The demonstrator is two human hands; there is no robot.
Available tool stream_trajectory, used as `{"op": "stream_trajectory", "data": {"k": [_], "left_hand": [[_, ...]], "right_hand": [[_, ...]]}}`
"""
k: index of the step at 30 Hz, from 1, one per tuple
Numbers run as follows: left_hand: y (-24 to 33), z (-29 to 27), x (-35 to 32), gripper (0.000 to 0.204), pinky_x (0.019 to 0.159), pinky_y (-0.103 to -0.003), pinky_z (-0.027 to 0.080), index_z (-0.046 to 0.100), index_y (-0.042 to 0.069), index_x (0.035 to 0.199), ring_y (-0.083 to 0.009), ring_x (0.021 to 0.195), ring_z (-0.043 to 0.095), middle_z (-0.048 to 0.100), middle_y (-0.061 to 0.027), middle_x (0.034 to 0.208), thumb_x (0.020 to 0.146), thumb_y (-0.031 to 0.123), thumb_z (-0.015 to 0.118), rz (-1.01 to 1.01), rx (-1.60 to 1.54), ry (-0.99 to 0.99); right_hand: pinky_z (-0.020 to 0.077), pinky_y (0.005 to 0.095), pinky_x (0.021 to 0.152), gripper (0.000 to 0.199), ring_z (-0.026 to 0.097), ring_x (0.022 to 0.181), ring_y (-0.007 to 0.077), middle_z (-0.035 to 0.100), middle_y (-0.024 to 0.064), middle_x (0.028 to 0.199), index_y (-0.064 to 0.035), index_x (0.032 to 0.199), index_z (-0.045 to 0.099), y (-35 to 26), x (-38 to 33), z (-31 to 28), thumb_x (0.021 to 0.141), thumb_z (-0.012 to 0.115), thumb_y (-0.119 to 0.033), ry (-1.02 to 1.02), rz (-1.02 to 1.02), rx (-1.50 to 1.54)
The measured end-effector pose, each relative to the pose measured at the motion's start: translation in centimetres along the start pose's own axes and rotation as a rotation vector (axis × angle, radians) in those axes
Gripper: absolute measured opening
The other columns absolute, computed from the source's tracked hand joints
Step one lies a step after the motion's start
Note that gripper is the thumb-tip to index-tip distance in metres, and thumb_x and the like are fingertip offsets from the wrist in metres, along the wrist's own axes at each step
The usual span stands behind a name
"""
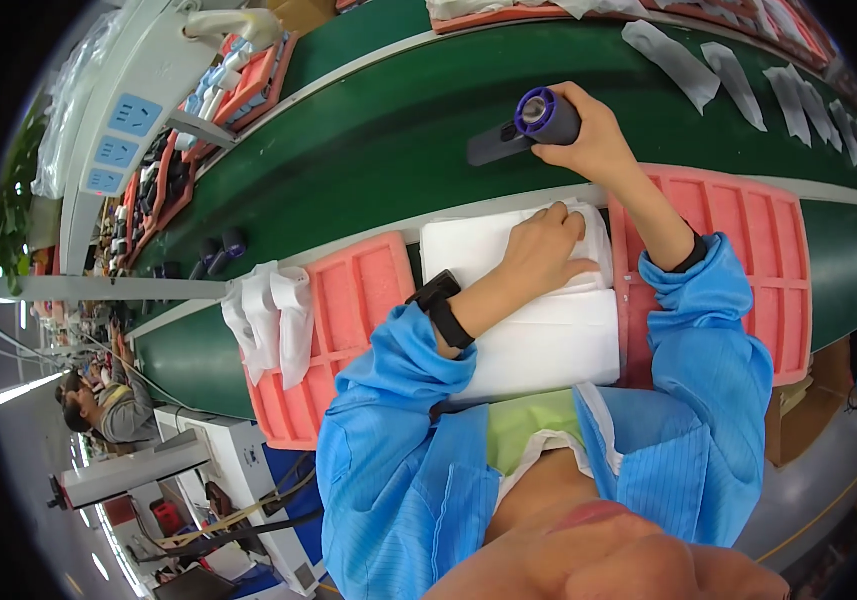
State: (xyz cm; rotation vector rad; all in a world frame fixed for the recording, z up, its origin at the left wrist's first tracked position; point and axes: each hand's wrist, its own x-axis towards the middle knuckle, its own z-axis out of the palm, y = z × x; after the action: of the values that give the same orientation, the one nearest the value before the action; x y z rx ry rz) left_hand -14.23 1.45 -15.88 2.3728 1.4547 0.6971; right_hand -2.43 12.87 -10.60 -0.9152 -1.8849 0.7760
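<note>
My right hand [594, 140] is wrapped round the barrel of a dark grey, hair-dryer-shaped device [559, 122] with a purple ring at its end. Its flat handle points left, held over the green belt [369, 130]. In front of me lies a stack of white pouches [549, 345], thin and soft-looking. On the top of this stack rests my left hand [541, 250], its fingers bent and the thumb apart from them, near the stack's right edge. No pouch shows pinched between them.
Pink divided trays flank the stack: one at the left [364, 290] with white pouches [274, 310] draped over it, one at the right [734, 230]. More white pouches [671, 62] lie along the belt. Dark devices [219, 252] sit farther left, beyond a metal post. A co-worker [114, 405] is at far left.
</note>
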Motion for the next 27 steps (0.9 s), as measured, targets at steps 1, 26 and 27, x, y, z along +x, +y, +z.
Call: {"op": "stream_trajectory", "data": {"k": [1, 26, 27], "left_hand": [[-0.3, 0.4, 0.0, 0.025, 0.062, -0.038, 0.048, 0.059, 0.007, 0.079, -0.0286, 0.076, 0.061, 0.054, -0.0081, 0.081, 0.075, 0.024, 0.076, 0.029, 0.004, 0.022], [-4.9, -9.0, -0.4, 0.012, 0.058, -0.019, 0.039, 0.060, 0.005, 0.087, -0.0038, 0.067, 0.051, 0.058, 0.0027, 0.075, 0.091, 0.015, 0.064, -0.422, -1.075, 0.534], [-4.9, -9.0, -0.4, 0.013, 0.061, -0.019, 0.040, 0.059, 0.005, 0.089, -0.0041, 0.068, 0.051, 0.058, 0.0028, 0.076, 0.092, 0.017, 0.063, -0.422, -1.091, 0.564]], "right_hand": [[0.0475, 0.0283, 0.081, 0.054, 0.059, 0.087, 0.0165, 0.062, 0.0073, 0.095, -0.0035, 0.108, 0.056, 0.0, 0.0, 0.0, 0.060, 0.079, -0.010, 0.005, 0.004, 0.001], [0.0451, 0.0267, 0.088, 0.058, 0.058, 0.093, 0.0162, 0.060, 0.0060, 0.104, -0.0017, 0.112, 0.055, -3.8, -0.6, -5.1, 0.057, 0.072, -0.004, -0.244, -0.145, 0.100], [0.0451, 0.0267, 0.088, 0.058, 0.058, 0.093, 0.0162, 0.060, 0.0060, 0.104, -0.0017, 0.112, 0.055, -3.9, -0.8, -4.1, 0.057, 0.072, -0.004, -0.246, -0.145, 0.101]]}}
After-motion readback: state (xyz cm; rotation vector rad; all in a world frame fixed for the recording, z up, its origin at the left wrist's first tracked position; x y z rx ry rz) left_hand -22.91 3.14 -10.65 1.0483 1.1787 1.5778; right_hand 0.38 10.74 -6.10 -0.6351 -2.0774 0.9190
